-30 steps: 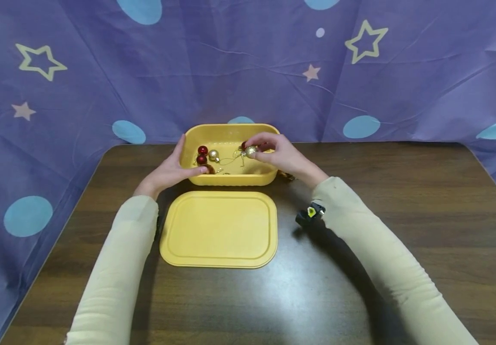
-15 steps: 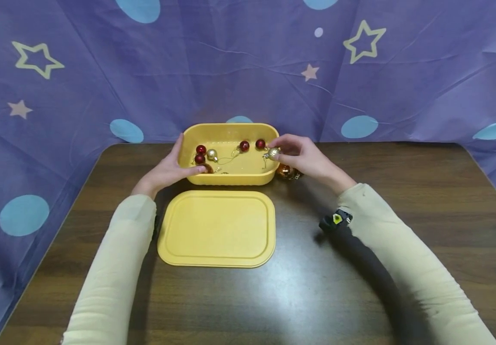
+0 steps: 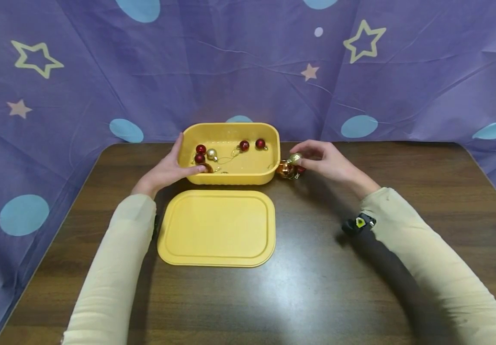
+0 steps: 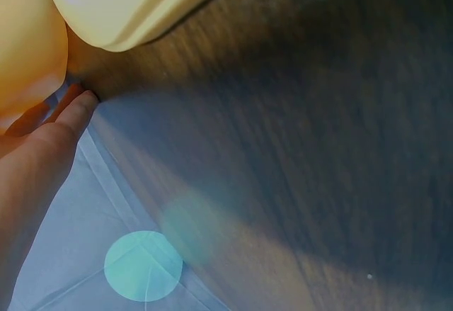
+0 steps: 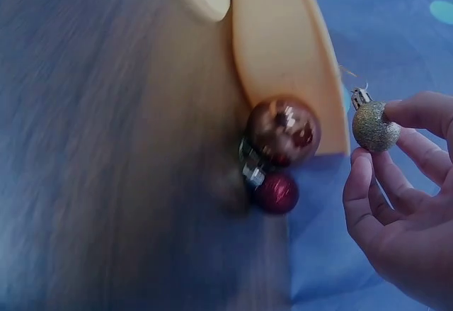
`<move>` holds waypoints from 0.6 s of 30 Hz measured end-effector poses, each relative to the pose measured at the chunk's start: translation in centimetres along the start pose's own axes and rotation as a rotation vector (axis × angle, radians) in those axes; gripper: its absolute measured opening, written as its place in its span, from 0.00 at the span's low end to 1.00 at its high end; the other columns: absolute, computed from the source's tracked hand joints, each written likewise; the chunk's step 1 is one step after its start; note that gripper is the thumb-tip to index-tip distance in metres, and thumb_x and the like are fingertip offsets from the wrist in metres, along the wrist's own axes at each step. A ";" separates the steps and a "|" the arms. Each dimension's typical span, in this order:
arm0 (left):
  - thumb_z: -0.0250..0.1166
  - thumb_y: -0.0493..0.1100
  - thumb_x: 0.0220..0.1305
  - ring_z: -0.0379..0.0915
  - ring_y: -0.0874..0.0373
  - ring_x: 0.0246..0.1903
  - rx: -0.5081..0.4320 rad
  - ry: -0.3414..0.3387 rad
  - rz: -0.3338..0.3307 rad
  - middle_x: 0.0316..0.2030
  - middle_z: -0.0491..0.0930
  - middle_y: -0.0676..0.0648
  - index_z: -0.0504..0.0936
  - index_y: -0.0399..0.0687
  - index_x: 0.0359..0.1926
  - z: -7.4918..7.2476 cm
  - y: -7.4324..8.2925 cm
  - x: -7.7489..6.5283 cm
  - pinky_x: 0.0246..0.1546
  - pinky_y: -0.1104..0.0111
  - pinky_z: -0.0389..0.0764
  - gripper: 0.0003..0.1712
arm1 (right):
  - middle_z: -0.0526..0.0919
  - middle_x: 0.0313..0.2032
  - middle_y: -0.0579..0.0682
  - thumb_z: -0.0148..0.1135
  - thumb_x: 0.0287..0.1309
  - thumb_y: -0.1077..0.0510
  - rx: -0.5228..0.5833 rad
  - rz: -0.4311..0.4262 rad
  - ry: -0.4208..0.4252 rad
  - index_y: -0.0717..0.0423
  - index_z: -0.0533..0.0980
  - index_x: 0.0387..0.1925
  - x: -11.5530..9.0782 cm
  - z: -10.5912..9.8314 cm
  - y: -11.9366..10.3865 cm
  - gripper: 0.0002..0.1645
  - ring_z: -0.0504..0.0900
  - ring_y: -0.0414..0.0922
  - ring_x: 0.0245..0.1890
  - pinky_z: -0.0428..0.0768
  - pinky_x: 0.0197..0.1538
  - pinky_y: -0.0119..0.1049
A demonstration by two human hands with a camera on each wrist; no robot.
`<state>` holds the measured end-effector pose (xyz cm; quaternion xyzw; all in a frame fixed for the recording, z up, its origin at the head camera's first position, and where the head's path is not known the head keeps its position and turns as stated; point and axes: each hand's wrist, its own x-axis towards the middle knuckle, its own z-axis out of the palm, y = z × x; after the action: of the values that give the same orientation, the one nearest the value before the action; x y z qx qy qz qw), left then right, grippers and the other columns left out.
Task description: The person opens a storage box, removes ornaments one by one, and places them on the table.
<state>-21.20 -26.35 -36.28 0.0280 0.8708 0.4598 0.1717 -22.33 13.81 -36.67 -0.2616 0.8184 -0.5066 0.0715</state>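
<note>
At the back of the table, my left hand (image 3: 162,173) grips the left end of a yellow box (image 3: 235,179), thumb over its front rim. Inside lie small red baubles (image 3: 244,145), a pale gold bauble (image 3: 211,154) and a copper one (image 3: 207,168) partly behind the thumb. My right hand (image 3: 332,164), just outside the box's right end, pinches a glittery gold bauble (image 5: 375,128) between thumb and fingers, its metal cap pointing up in the right wrist view. Below it, a shiny copper bauble (image 5: 282,132) and a dark red bauble (image 5: 276,192) sit against the box.
A flat yellow lid (image 3: 217,228) lies on the wooden table (image 3: 308,297) in front of the box. Behind the table's far edge hangs a purple cloth (image 3: 231,72) with stars and dots.
My right hand has carried the glittery gold bauble rightward out of the box, over its right wall, to above the baubles outside. My left hand has stayed on the box.
</note>
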 end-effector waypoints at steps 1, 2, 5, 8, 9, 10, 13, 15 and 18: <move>0.70 0.50 0.60 0.28 0.43 0.72 -0.003 -0.001 0.000 0.74 0.24 0.43 0.21 0.56 0.74 0.0 0.2 -0.1 0.68 0.48 0.38 0.67 | 0.82 0.45 0.57 0.61 0.61 0.65 -0.006 0.002 0.002 0.65 0.78 0.51 -0.2 -0.1 0.2 0.16 0.79 0.46 0.40 0.75 0.43 0.30; 0.70 0.49 0.60 0.28 0.43 0.72 -0.007 -0.003 -0.001 0.74 0.24 0.42 0.21 0.55 0.74 0.0 0.5 -0.3 0.68 0.48 0.38 0.67 | 0.81 0.45 0.58 0.61 0.61 0.65 -0.014 0.002 0.001 0.65 0.78 0.51 -0.3 -0.3 0.5 0.17 0.78 0.46 0.41 0.74 0.43 0.30; 0.70 0.48 0.60 0.29 0.42 0.72 -0.019 -0.007 -0.001 0.74 0.25 0.41 0.21 0.53 0.74 0.1 1.2 -0.8 0.68 0.47 0.38 0.67 | 0.81 0.47 0.59 0.61 0.61 0.66 -0.029 0.008 0.004 0.66 0.78 0.51 -0.8 -0.6 1.1 0.17 0.77 0.45 0.42 0.73 0.44 0.30; 0.70 0.49 0.60 0.29 0.42 0.72 -0.018 -0.006 0.002 0.74 0.25 0.41 0.20 0.54 0.74 0.2 1.2 -0.8 0.68 0.47 0.37 0.67 | 0.81 0.47 0.60 0.61 0.61 0.66 -0.025 0.019 -0.003 0.67 0.77 0.52 -1.3 -0.9 1.7 0.17 0.77 0.45 0.42 0.74 0.44 0.29; 0.69 0.49 0.60 0.28 0.42 0.72 -0.015 -0.005 0.005 0.74 0.24 0.42 0.20 0.54 0.74 0.1 1.0 -0.7 0.68 0.48 0.37 0.67 | 0.81 0.46 0.60 0.61 0.61 0.67 -0.020 0.027 -0.007 0.67 0.77 0.52 -1.4 -0.9 1.8 0.17 0.77 0.45 0.41 0.74 0.43 0.29; 0.69 0.49 0.60 0.28 0.43 0.72 -0.010 -0.004 0.008 0.74 0.24 0.43 0.20 0.55 0.74 0.1 0.6 -0.5 0.68 0.48 0.37 0.67 | 0.81 0.46 0.61 0.61 0.61 0.67 -0.019 0.033 -0.010 0.66 0.77 0.52 -1.5 -1.0 2.0 0.17 0.78 0.45 0.41 0.74 0.43 0.29; 0.69 0.50 0.60 0.28 0.44 0.72 -0.001 -0.001 0.012 0.74 0.23 0.45 0.20 0.56 0.74 0.0 -0.1 0.0 0.68 0.48 0.37 0.67 | 0.81 0.47 0.62 0.60 0.61 0.67 -0.019 0.056 -0.019 0.67 0.76 0.53 -1.9 -1.1 2.7 0.18 0.78 0.47 0.41 0.75 0.42 0.28; 0.69 0.50 0.61 0.27 0.44 0.72 -0.006 -0.004 0.016 0.74 0.22 0.44 0.20 0.55 0.73 0.1 0.2 -0.1 0.68 0.48 0.37 0.67 | 0.80 0.48 0.63 0.60 0.61 0.68 -0.010 0.076 -0.017 0.69 0.75 0.54 -2.1 -1.2 3.2 0.19 0.78 0.49 0.41 0.76 0.43 0.28; 0.69 0.48 0.61 0.27 0.43 0.72 -0.019 -0.009 0.015 0.74 0.23 0.42 0.20 0.52 0.74 0.2 1.3 -0.9 0.68 0.48 0.37 0.66 | 0.78 0.49 0.67 0.59 0.60 0.70 0.042 0.113 -0.007 0.72 0.71 0.56 -2.2 -1.2 3.7 0.21 0.79 0.51 0.40 0.79 0.42 0.33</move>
<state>-20.47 -25.65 -35.11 0.0352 0.8653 0.4694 0.1725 -22.21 17.20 -39.65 -0.2154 0.8208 -0.5178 0.1085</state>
